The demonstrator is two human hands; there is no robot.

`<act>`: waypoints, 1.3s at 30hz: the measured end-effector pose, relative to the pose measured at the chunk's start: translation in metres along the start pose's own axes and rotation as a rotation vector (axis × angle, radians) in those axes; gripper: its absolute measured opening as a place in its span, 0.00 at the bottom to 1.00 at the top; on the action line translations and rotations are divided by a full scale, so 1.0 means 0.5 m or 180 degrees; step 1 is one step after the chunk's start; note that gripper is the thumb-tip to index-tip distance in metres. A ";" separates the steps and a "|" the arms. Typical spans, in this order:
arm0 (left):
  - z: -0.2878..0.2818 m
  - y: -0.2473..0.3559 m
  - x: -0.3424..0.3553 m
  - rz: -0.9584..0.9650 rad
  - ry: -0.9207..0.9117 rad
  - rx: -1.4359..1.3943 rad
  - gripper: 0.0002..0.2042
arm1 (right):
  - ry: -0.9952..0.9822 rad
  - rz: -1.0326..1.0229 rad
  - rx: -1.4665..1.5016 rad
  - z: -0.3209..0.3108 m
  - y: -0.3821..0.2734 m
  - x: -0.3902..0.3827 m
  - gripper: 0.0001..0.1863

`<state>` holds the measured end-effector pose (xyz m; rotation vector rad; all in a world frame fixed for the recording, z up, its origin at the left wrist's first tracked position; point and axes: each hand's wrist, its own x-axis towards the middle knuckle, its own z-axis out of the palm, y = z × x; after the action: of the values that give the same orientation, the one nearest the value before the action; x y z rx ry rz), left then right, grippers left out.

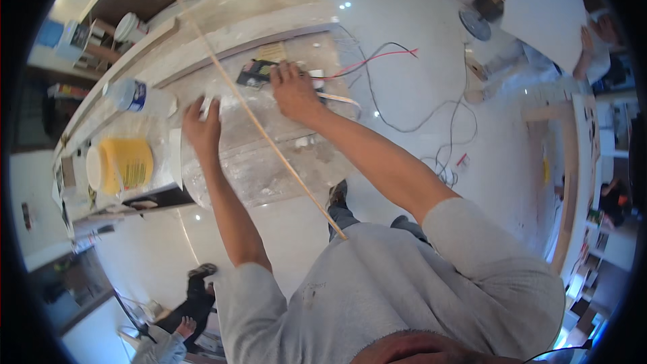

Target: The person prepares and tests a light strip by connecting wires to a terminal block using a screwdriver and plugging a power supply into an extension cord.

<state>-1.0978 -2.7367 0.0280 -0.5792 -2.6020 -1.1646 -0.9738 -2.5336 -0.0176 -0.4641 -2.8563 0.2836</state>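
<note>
Right hand [294,94] over black device [253,73], grip unclear, left hand [202,129] unclenched near stick [251,114].

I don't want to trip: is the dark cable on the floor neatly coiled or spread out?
Spread out: the dark cable runs across the pale floor in loose, uneven loops.

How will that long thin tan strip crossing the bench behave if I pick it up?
The strip is slender, so it's probably light. Being so long for its thickness, it may flex or whip. Its near end reaches past the bench, so a nudge could swing it.
</note>
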 end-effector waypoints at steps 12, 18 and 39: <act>-0.406 0.303 -0.550 -0.0372 0.0249 0.0036 0.20 | 0.0141 -0.0846 0.2419 -0.133 0.138 -0.534 0.27; -0.263 0.768 -0.682 0.1072 -0.3406 -0.3493 0.43 | -0.1415 0.1604 0.1617 -0.130 0.575 -1.126 0.16; 0.580 1.044 -0.546 0.0765 -0.4037 -0.2710 0.54 | -0.1351 0.2098 0.1721 -0.028 1.237 -1.052 0.15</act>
<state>-0.6361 -2.2731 0.0829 -2.3518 -2.4329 -2.3058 -0.3077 -2.1303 -0.2479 -1.3303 -2.7105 1.3611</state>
